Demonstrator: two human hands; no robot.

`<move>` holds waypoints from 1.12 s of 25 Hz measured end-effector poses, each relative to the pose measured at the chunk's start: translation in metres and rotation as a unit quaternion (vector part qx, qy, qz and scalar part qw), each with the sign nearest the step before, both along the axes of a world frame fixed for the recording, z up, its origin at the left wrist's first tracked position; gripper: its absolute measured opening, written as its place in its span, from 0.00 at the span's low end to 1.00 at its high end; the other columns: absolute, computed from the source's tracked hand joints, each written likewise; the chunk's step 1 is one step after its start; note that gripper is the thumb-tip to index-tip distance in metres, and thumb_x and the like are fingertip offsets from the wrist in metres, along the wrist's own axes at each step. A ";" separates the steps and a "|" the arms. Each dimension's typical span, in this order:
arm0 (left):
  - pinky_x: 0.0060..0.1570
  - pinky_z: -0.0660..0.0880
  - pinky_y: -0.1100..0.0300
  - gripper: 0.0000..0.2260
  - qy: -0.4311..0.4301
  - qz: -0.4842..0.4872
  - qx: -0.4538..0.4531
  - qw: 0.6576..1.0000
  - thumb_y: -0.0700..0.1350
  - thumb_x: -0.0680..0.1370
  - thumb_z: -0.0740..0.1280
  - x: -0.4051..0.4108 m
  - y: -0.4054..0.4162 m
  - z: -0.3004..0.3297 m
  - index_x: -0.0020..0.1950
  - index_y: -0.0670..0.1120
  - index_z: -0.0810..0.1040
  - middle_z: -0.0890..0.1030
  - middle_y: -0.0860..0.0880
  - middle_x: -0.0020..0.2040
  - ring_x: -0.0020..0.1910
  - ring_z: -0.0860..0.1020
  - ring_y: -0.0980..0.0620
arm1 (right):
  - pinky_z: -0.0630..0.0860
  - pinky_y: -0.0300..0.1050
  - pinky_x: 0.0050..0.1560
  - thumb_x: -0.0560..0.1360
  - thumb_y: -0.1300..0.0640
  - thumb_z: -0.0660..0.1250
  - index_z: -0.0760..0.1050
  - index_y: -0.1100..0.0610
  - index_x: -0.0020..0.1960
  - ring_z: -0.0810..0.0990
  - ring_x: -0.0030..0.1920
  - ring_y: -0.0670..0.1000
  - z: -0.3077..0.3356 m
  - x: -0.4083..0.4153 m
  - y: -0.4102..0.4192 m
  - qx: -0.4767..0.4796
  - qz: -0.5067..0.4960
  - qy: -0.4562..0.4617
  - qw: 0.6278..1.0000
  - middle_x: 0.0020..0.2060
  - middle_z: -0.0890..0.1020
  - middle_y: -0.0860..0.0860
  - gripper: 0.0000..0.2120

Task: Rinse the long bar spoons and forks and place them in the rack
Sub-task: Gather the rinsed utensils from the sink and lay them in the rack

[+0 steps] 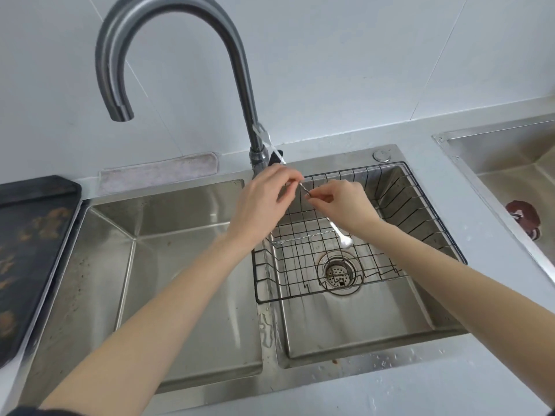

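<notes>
A long silver bar spoon (341, 234) hangs slanted above the black wire rack (420, 217) in the right sink basin, bowl end down near the drain. My right hand (345, 205) pinches its thin handle, and my left hand (264, 202) pinches the handle's upper tip beside the faucet base. A second twisted utensil (303, 238) lies flat on the rack's wire floor. No water runs from the spout.
The curved grey faucet (237, 70) rises between the two basins, its spout over the left sink basin (186, 265). A drain strainer (339, 273) sits under the rack. A dark tray (33, 241) lies on the left; another sink (510, 163) is at the far right.
</notes>
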State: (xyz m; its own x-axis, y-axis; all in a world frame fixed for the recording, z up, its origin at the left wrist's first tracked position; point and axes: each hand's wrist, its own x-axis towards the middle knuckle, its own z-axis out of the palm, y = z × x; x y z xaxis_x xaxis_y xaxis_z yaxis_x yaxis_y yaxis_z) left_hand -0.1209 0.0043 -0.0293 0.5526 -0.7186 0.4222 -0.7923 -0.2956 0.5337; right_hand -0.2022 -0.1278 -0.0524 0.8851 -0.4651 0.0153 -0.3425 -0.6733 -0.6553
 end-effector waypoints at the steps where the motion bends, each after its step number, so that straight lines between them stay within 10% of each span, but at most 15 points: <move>1: 0.50 0.71 0.66 0.07 -0.056 -0.017 0.021 0.998 0.39 0.75 0.64 0.001 -0.002 -0.002 0.50 0.43 0.80 0.82 0.48 0.49 0.48 0.78 0.52 | 0.64 0.33 0.41 0.75 0.56 0.65 0.82 0.56 0.52 0.80 0.46 0.51 0.000 -0.003 -0.004 -0.020 0.011 0.015 1.000 0.36 0.82 0.48 0.10; 6: 0.64 0.64 0.55 0.15 -0.083 -0.054 0.193 0.976 0.43 0.77 0.61 0.003 -0.014 -0.030 0.63 0.46 0.74 0.77 0.49 0.62 0.63 0.70 0.50 | 0.76 0.50 0.54 0.76 0.56 0.64 0.81 0.54 0.54 0.80 0.50 0.58 -0.008 -0.016 -0.025 -0.095 0.036 0.064 0.993 0.49 0.82 0.55 0.11; 28: 0.73 0.54 0.55 0.21 0.156 -0.112 0.395 0.898 0.41 0.79 0.53 -0.050 -0.028 -0.140 0.73 0.40 0.57 0.60 0.44 0.75 0.73 0.58 0.46 | 0.75 0.50 0.48 0.78 0.56 0.58 0.79 0.56 0.56 0.76 0.55 0.58 -0.100 -0.036 -0.048 -0.188 0.157 0.253 0.936 0.53 0.78 0.55 0.13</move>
State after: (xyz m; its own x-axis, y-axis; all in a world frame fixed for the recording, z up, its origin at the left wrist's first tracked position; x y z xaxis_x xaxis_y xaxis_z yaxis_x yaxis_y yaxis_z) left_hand -0.1706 -0.0241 -0.1695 0.3591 -0.8337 -0.4195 -0.7274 -0.5316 0.4339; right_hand -0.2382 -0.1757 -0.1523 0.9152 -0.2273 -0.3327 -0.2921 -0.9430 -0.1595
